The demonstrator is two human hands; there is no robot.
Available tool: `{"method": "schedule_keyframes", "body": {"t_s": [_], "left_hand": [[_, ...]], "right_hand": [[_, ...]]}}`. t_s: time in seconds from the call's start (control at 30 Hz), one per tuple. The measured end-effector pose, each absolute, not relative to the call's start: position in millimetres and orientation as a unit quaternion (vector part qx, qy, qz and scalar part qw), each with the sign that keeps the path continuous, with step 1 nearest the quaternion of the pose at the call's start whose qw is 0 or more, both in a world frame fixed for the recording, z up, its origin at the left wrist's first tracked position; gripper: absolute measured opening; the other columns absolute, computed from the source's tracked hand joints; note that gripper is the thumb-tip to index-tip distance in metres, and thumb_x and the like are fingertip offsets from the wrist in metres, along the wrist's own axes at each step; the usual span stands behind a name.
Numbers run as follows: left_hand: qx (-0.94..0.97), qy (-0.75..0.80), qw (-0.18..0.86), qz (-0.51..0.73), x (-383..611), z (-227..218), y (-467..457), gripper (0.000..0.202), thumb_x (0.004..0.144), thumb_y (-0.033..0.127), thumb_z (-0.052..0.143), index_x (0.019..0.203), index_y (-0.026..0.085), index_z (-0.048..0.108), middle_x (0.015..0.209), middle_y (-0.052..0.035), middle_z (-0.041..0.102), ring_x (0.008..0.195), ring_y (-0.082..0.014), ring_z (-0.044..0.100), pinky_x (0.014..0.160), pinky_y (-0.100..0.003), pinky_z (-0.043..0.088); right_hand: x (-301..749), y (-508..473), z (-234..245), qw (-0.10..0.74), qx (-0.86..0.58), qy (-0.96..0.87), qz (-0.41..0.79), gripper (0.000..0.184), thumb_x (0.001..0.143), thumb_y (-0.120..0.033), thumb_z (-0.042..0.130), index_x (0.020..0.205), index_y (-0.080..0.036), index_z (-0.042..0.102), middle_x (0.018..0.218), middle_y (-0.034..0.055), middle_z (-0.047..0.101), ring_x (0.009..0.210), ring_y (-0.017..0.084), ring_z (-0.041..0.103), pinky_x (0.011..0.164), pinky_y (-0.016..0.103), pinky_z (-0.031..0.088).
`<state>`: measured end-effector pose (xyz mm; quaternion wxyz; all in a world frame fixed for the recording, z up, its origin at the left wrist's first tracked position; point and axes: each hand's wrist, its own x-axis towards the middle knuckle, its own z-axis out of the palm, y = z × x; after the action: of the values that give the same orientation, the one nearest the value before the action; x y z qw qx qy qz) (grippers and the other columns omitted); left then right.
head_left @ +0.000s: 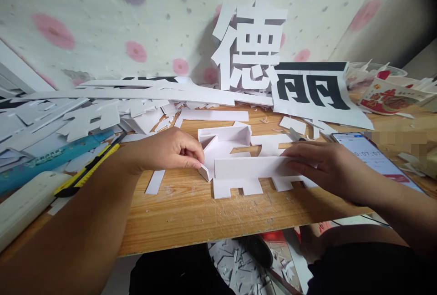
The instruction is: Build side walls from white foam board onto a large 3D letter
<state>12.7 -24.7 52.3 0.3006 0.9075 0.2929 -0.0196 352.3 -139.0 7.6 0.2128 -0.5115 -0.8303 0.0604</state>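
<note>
A white foam-board cut-out shape (239, 185) lies flat on the wooden board (205, 217). A long white strip (252, 166) stands on edge along it. My left hand (170, 151) pinches the strip's bent left end with thumb and fingers closed. My right hand (321, 163) presses the strip's right end, fingers curled over it. Another folded white strip (225, 134) stands just behind the shape.
A finished white cut-out character (251, 44) leans on the wall beside a printed black-character sheet (314, 90). White offcuts (85, 117) pile up at left with a yellow utility knife (88, 172) and a blue ruler (51, 156). A phone (372, 156) lies right.
</note>
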Motion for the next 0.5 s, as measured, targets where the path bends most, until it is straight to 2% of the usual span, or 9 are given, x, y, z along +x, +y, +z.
{"method": "schedule_keyframes", "body": {"t_s": [0.17,0.3,0.5], "left_hand": [[0.917,0.261,0.302,0.008,13.4,52.9,-25.0,0.015,0.084,0.030,0.061,0.085,0.026,0.075,0.079,0.0011,0.070,0.072,-0.0106,0.061,0.065,-0.019,0.042],[0.930,0.234,0.282,0.029,13.8,52.1,-25.1,0.013,0.084,0.029,0.063,0.080,0.025,0.075,0.074,0.0009,0.065,0.073,-0.0100,0.058,0.065,-0.018,0.040],[0.924,0.243,0.292,0.046,13.4,51.1,-24.7,0.010,0.082,0.027,0.065,0.078,0.022,0.073,0.079,0.0009,0.062,0.076,-0.0106,0.058,0.071,-0.019,0.042]], "right_hand": [[352.4,-142.6,9.3,0.227,-0.545,-0.792,0.155,0.019,0.088,-0.032,0.055,0.098,-0.023,0.068,0.085,0.0036,0.072,0.068,0.017,0.066,0.060,0.028,0.054],[355.3,-144.9,6.4,0.235,-0.573,-0.755,0.215,0.025,0.089,-0.041,0.055,0.101,-0.023,0.068,0.086,0.0034,0.072,0.069,0.017,0.066,0.057,0.027,0.053],[360.8,-148.5,4.1,0.243,-0.596,-0.737,0.206,0.032,0.087,-0.050,0.055,0.100,-0.024,0.069,0.084,0.0036,0.072,0.068,0.019,0.065,0.056,0.028,0.052]]}}
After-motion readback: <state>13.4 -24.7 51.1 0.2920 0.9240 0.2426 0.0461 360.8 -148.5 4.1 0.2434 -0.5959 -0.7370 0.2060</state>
